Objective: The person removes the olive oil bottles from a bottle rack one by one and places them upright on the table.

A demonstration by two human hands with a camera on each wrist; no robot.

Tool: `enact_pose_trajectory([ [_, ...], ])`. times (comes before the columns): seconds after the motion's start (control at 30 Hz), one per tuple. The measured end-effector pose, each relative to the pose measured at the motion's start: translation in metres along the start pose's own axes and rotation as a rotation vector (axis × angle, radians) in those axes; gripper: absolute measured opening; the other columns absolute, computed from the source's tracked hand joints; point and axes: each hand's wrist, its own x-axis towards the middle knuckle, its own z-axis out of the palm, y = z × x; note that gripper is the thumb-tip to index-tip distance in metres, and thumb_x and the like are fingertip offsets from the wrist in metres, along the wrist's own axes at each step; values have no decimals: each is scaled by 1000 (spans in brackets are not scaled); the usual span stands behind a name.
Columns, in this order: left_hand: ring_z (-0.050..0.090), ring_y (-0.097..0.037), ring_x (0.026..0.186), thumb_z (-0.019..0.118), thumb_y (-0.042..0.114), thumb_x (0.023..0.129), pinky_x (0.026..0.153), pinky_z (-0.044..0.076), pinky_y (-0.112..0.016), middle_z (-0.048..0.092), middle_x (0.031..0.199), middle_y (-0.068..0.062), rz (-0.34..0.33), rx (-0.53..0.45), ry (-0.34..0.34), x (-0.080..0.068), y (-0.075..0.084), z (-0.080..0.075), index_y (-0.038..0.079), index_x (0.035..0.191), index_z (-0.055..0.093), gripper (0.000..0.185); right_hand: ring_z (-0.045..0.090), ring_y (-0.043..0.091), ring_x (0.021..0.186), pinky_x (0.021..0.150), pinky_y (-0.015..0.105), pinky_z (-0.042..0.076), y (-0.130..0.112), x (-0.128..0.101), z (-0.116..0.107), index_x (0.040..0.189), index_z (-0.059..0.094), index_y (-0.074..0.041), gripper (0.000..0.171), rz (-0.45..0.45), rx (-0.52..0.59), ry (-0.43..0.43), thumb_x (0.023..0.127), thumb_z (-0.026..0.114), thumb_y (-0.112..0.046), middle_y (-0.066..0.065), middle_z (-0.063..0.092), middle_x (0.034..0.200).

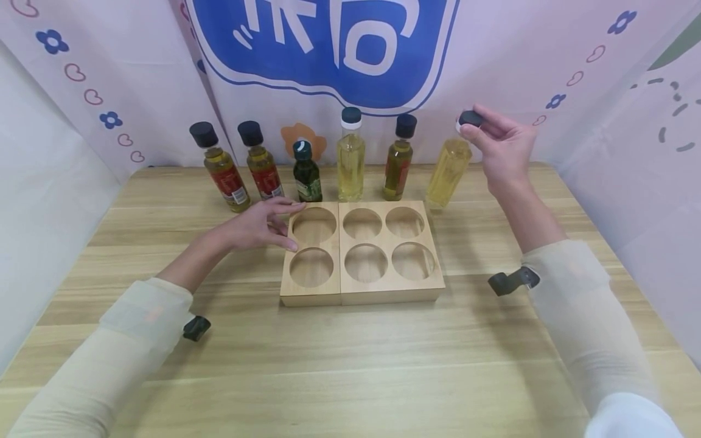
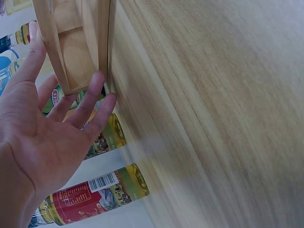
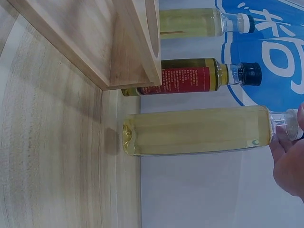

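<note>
In the head view my right hand (image 1: 506,146) pinches the dark cap of a clear bottle of pale yellow oil (image 1: 449,173), right of the wooden rack. The bottle tilts there; the right wrist view shows its square body (image 3: 197,131), and whether its base touches the table I cannot tell. My left hand (image 1: 257,225) touches the left end of the wooden rack (image 1: 339,292), thumb and fingers spread, as the left wrist view also shows with the palm (image 2: 42,137). Several round holes in the rack hold nothing.
Along the back stand two red-labelled bottles (image 1: 227,179) (image 1: 265,173), a small dark green bottle (image 1: 308,179), a clear bottle of pale oil (image 1: 351,161) and another red-labelled bottle (image 1: 398,164). Behind them hangs a printed cloth (image 1: 493,55). The wood-grain table (image 1: 356,371) extends in front.
</note>
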Motion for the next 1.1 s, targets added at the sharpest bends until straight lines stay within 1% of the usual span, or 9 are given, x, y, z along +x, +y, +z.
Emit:
enact_pose_trajectory([
  [0.13,70,-38,109,86,15,86,101,57,-50,19,165,-33,2,7,0,0,0,0,3,158,39,87,78,15,92,91,27,60,4,3,0,118,70,11,40,10,5,5,80,78,19,18,76,107],
  [0.4,69,-39,111,86,14,87,99,59,-48,20,164,-33,12,-4,2,-1,1,0,3,158,38,87,77,15,93,88,26,61,12,7,0,119,69,12,38,2,-5,13,82,76,20,17,77,107],
  [0.57,69,-39,111,86,14,86,98,59,-48,21,164,-33,22,2,7,-1,2,0,3,158,38,87,77,15,96,91,26,61,14,9,1,122,68,12,40,18,-14,29,83,74,21,20,74,113],
  [0.8,69,-39,112,86,13,86,99,58,-48,21,164,-32,14,5,7,0,0,1,4,158,39,87,76,17,103,95,25,59,18,13,1,126,65,11,44,46,-44,48,84,75,18,21,71,120],
  [0.97,69,-40,110,86,11,86,98,59,-48,22,164,-33,20,11,11,1,0,1,2,157,40,85,75,18,106,96,25,59,20,16,0,127,65,10,44,55,-47,51,85,76,16,20,71,122],
  [1.1,69,-40,110,85,11,86,98,59,-49,22,164,-33,22,6,9,0,-1,0,2,157,40,85,75,17,105,95,26,59,22,18,0,127,64,11,44,53,-43,53,85,76,15,20,72,120],
])
